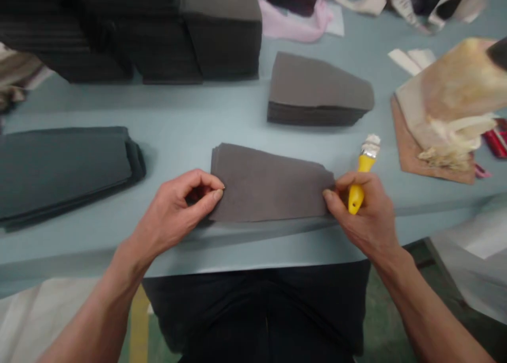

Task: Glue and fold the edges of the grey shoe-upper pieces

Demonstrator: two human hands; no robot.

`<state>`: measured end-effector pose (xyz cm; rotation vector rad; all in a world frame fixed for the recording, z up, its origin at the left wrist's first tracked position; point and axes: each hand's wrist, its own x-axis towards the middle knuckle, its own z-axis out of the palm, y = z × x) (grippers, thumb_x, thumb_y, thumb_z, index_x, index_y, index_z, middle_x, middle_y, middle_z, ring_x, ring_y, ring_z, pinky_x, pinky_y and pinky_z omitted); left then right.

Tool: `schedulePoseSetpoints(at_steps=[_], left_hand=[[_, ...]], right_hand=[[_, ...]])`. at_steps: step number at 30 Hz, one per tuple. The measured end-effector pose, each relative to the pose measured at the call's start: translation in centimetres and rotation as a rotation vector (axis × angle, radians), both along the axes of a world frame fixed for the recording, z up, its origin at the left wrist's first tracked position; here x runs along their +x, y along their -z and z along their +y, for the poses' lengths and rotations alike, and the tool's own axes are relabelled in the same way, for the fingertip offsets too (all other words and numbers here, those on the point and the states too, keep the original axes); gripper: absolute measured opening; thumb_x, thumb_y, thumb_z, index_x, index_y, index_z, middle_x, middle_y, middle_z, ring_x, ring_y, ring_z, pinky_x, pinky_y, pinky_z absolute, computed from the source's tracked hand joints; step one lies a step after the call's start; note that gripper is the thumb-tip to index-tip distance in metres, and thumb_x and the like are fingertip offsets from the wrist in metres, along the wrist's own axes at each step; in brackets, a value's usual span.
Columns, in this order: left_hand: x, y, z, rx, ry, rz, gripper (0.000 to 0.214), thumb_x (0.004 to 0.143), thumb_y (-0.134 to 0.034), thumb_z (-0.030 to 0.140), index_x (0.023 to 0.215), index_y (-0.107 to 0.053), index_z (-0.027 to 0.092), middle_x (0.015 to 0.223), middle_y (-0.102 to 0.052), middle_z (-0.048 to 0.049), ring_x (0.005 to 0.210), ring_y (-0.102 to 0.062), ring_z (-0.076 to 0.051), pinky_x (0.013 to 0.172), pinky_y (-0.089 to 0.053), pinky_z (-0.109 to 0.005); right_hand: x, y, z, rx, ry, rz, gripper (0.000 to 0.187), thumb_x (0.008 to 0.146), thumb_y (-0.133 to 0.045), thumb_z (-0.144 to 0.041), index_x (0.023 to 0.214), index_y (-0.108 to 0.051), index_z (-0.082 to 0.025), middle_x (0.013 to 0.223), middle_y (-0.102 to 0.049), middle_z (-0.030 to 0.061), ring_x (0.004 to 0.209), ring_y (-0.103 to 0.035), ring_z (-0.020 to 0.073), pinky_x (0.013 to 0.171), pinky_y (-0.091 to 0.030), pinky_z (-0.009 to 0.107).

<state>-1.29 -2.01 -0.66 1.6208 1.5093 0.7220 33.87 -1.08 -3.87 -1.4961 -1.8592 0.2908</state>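
Note:
A few dark grey tapered fabric pieces [273, 186], layered together, lie between my hands near the front of the table. My left hand [178, 207] pinches their wide left edge between thumb and forefinger. At the narrow right end, my right hand [368, 215] grips the edge with thumb and forefinger. The same hand also holds a yellow-handled paintbrush [366, 165], tucked between its fingers with the white-coated bristles pointing away from me. Just beyond sits a neat stack of matching grey pieces [319, 86].
Dark green pieces [63, 173] lie at the left on the pale blue table [178, 115]. Tall dark stacks [225, 30] stand at the back left. A glue-crusted container [455, 88] rests on a brown board [407, 149] at the right. Pink cloth [289, 22] and pale strips [364, 1] are behind.

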Motion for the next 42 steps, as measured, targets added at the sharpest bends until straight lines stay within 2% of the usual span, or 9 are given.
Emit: schedulePoseSetpoints(at_steps=[4, 10, 14, 17, 23, 27, 32, 37, 42], left_hand=[[-0.2, 0.1, -0.1, 0.06, -0.009, 0.017, 0.02, 0.095, -0.068, 0.042, 0.096, -0.075, 0.024, 0.076, -0.068, 0.0036, 0.068, -0.06, -0.011, 0.065, -0.046, -0.024], [-0.2, 0.3, -0.4, 0.091, -0.014, 0.048, 0.016, 0.097, -0.066, 0.037, 0.096, -0.075, 0.025, 0.08, -0.071, 0.0023, 0.07, -0.064, -0.013, 0.069, -0.05, -0.026], [0.1, 0.3, -0.4, 0.143, -0.012, 0.055, 0.011, 0.096, -0.064, 0.028, 0.091, -0.073, 0.025, 0.079, -0.071, 0.002, 0.071, -0.066, -0.013, 0.068, -0.052, -0.026], [0.5, 0.3, -0.3, 0.24, -0.009, 0.076, 0.011, 0.095, -0.063, 0.018, 0.09, -0.071, 0.025, 0.078, -0.069, 0.0039, 0.071, -0.067, -0.011, 0.067, -0.052, -0.023], [1.0, 0.4, -0.4, 0.38, 0.022, 0.11, 0.018, 0.098, -0.057, 0.011, 0.092, -0.062, 0.026, 0.074, -0.063, 0.007, 0.067, -0.062, -0.008, 0.064, -0.049, -0.019], [1.0, 0.6, -0.5, 0.39, 0.031, 0.144, 0.019, 0.1, -0.054, 0.009, 0.093, -0.058, 0.027, 0.072, -0.061, 0.0071, 0.065, -0.06, -0.009, 0.063, -0.049, -0.022], [0.9, 0.7, -0.3, 0.375, 0.028, 0.14, 0.017, 0.1, -0.056, 0.014, 0.093, -0.059, 0.029, 0.073, -0.062, 0.0072, 0.065, -0.061, -0.01, 0.062, -0.049, -0.023], [0.4, 2.0, -0.7, 0.365, -0.014, 0.112, 0.009, 0.102, -0.06, 0.026, 0.099, -0.066, 0.032, 0.08, -0.069, 0.0059, 0.069, -0.065, -0.012, 0.064, -0.05, -0.025], [0.1, 2.7, -0.9, 0.367, -0.061, 0.101, 0.007, 0.1, -0.065, 0.037, 0.098, -0.07, 0.033, 0.084, -0.072, 0.0065, 0.068, -0.066, -0.013, 0.066, -0.05, -0.026]], right_hand=[[-0.1, -0.1, 0.0, -0.037, -0.002, -0.036, 0.014, 0.093, -0.073, -0.035, 0.099, -0.063, -0.027, 0.078, -0.069, -0.0018, 0.062, -0.065, 0.0167, 0.058, -0.055, 0.028], [-0.2, 0.1, 0.0, 0.053, -0.035, -0.023, 0.014, 0.093, -0.075, -0.029, 0.101, -0.063, -0.028, 0.073, -0.07, -0.0052, 0.055, -0.067, 0.0143, 0.053, -0.054, 0.023], [-0.3, 0.0, 0.0, 0.056, -0.018, -0.059, 0.014, 0.099, -0.073, -0.038, 0.101, -0.064, -0.028, 0.074, -0.073, -0.004, 0.055, -0.07, 0.0155, 0.051, -0.057, 0.024], [-0.1, 0.0, -0.3, 0.065, -0.002, -0.107, 0.023, 0.103, -0.069, -0.05, 0.102, -0.064, -0.028, 0.076, -0.075, -0.0029, 0.06, -0.074, 0.0161, 0.054, -0.06, 0.024], [1.0, 0.7, -1.1, 0.024, 0.038, -0.116, 0.034, 0.099, -0.072, -0.06, 0.104, -0.064, -0.028, 0.087, -0.077, 0.0009, 0.07, -0.078, 0.0204, 0.062, -0.065, 0.031], [1.2, 1.0, -1.3, 0.004, 0.021, -0.079, 0.029, 0.096, -0.077, -0.054, 0.102, -0.063, -0.029, 0.089, -0.076, 0.0018, 0.079, -0.08, 0.0235, 0.069, -0.067, 0.036], [0.3, 0.8, -1.0, 0.05, -0.003, 0.021, 0.023, 0.091, -0.082, -0.032, 0.099, -0.061, -0.03, 0.079, -0.072, -0.0019, 0.073, -0.078, 0.0226, 0.07, -0.068, 0.037], [-0.4, 0.8, -1.1, 0.06, 0.047, 0.004, 0.021, 0.091, -0.079, -0.022, 0.1, -0.061, -0.028, 0.083, -0.073, -0.0014, 0.077, -0.079, 0.0201, 0.075, -0.068, 0.036], [-1.1, 0.9, -0.9, 0.083, 0.084, 0.024, 0.017, 0.092, -0.075, -0.019, 0.098, -0.061, -0.027, 0.084, -0.074, -0.0011, 0.074, -0.077, 0.0181, 0.067, -0.065, 0.03]])
